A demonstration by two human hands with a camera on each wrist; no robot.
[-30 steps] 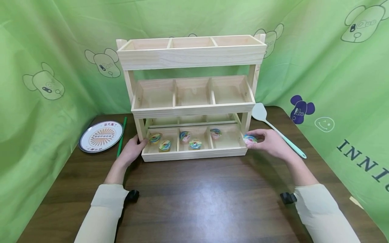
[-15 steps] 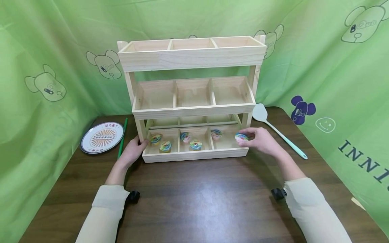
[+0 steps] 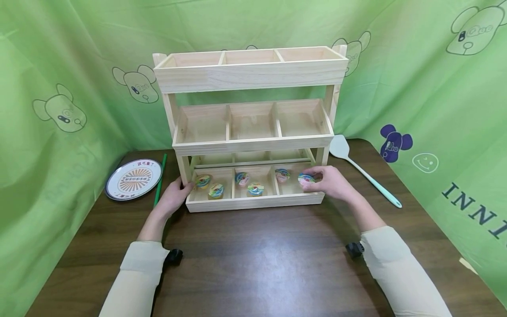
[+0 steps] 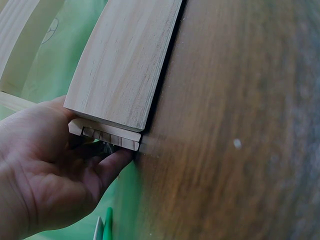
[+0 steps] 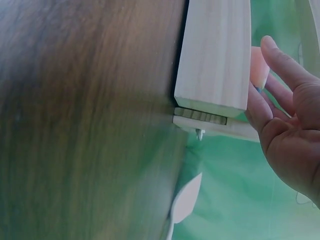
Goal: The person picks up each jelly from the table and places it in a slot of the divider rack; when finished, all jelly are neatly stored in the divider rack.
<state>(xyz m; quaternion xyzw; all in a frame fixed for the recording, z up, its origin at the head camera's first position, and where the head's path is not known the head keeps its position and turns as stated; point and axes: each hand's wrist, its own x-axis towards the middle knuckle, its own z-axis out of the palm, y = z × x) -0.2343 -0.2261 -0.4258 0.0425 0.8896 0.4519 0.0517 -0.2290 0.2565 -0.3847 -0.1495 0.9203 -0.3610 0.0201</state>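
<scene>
My right hand (image 3: 330,181) pinches a jelly cup (image 3: 305,179) with a printed lid, inside the right compartment of the bottom tier. In the right wrist view the cup's pink side (image 5: 258,68) shows past the tray's front board. Another pink jelly cup (image 3: 282,175) lies in that compartment. Two cups sit in the middle compartment, one a pink cup (image 3: 242,178), and two orange-yellow ones in the left, such as the front cup (image 3: 215,191). My left hand (image 3: 173,197) grips the left end of the wooden three-tier shelf (image 3: 253,144), with its thumb at the bottom tray.
A round white plate (image 3: 134,179) with a red print lies at the left beside a green stick (image 3: 160,180). A pale turquoise spatula (image 3: 366,174) lies right of the shelf. Green printed cloth (image 3: 431,101) hangs round the brown table (image 3: 253,255).
The right hand has moved left with the jelly cup, from outside the tray's right end to within the right compartment. The left hand stays at the shelf's left end.
</scene>
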